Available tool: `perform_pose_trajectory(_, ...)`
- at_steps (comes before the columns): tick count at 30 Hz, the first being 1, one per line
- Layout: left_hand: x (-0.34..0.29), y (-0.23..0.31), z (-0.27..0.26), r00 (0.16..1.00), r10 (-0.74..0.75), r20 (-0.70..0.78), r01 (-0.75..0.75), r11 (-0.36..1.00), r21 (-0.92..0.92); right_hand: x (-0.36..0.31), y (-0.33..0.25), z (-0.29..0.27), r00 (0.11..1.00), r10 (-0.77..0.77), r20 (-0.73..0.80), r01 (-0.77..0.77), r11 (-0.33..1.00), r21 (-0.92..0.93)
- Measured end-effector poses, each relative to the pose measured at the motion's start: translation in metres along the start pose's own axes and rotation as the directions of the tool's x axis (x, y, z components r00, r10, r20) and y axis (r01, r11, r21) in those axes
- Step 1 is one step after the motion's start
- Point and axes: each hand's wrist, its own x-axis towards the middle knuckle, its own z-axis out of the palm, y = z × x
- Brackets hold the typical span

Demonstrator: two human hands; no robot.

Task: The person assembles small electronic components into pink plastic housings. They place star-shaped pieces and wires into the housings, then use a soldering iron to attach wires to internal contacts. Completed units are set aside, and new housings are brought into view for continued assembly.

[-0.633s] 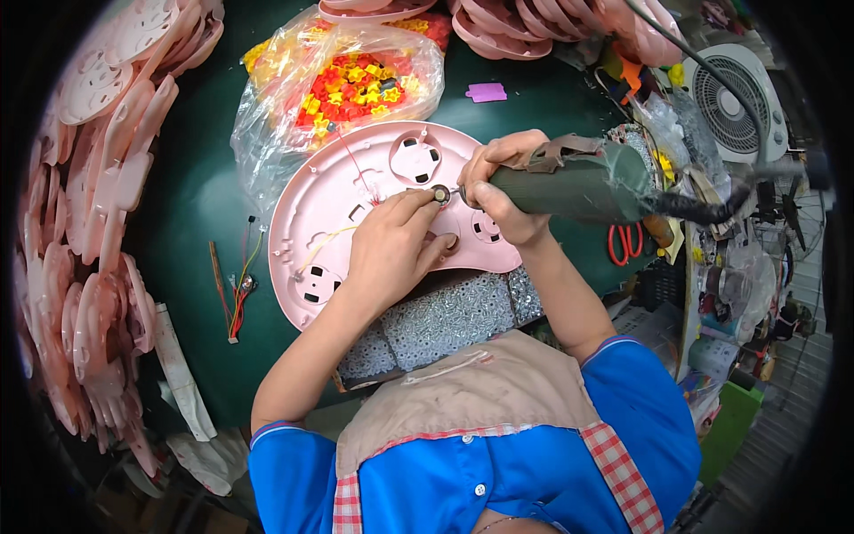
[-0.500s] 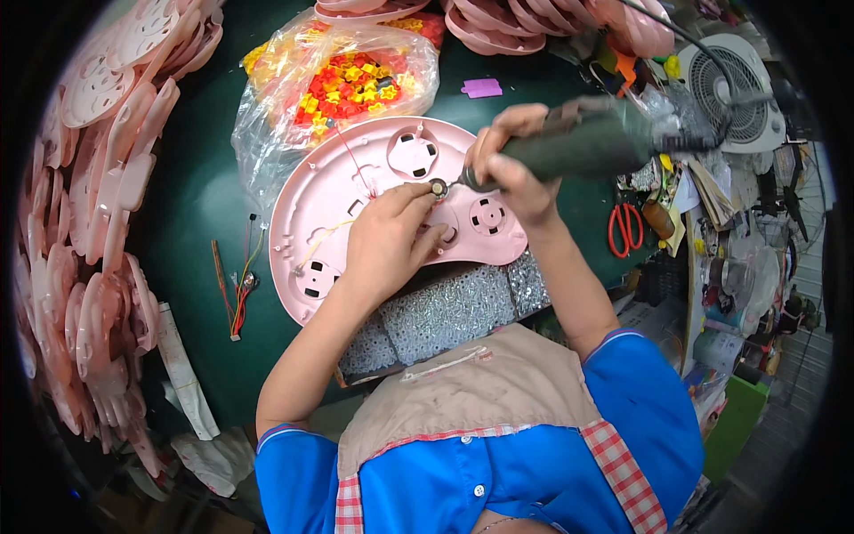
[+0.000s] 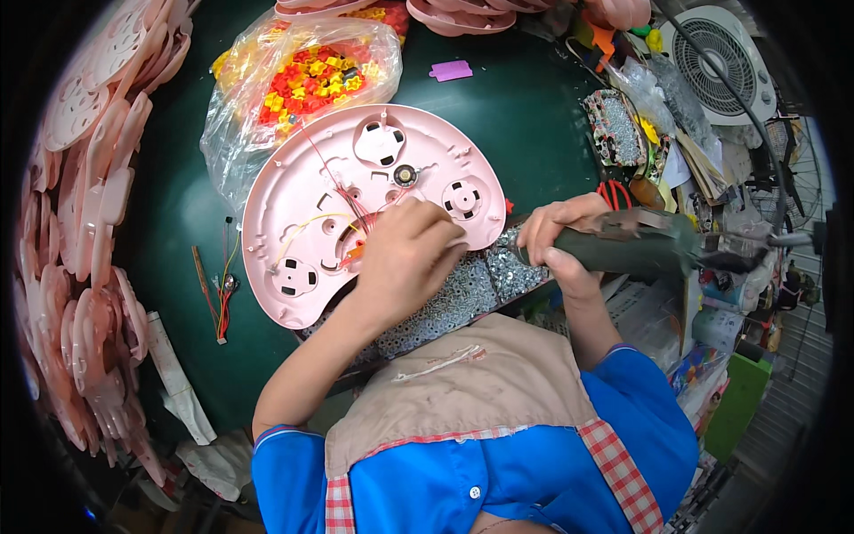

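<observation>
we see the pink shell (image 3: 298, 191) lying by the near edge of the green tabletop (image 3: 534, 129), round speaker (image 3: 405, 175) in it; left hand (image 3: 411, 258) over its near rim, fingers curled, we can't tell if they grip anything. right hand (image 3: 567, 238), beyond the shell's right end, has fingers wrapped round the dark green power driver (image 3: 636, 251).

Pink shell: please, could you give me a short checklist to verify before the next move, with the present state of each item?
1. Green power tool gripped by right hand: ok.
2. Tool nose away from pink shell: ok, beside its right edge.
3. Round black part inside the shell: ok.
4. That part fastened: cannot tell.
5. Left hand clear of the shell: not ok, over its lower edge.
</observation>
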Motion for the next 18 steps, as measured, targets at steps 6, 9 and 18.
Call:
perform_pose_trajectory(6,0.014,0.013,0.045,0.985,0.075,0.157,-0.075,0.997,-0.01,0.013,-0.039,0.004,0.998,-0.054,-0.013,0.055,0.997,0.058)
perform_pose_trajectory(9,0.015,0.01,0.052,0.984,0.074,0.164,-0.069,0.997,-0.036,0.014,-0.045,-0.002,0.996,-0.09,-0.007,0.09,0.99,0.113)
perform_pose_trajectory(18,0.004,0.018,0.018,0.958,-0.271,0.098,0.284,0.83,-0.48,0.032,-0.039,0.011,0.975,-0.22,0.032,0.211,0.959,0.189)
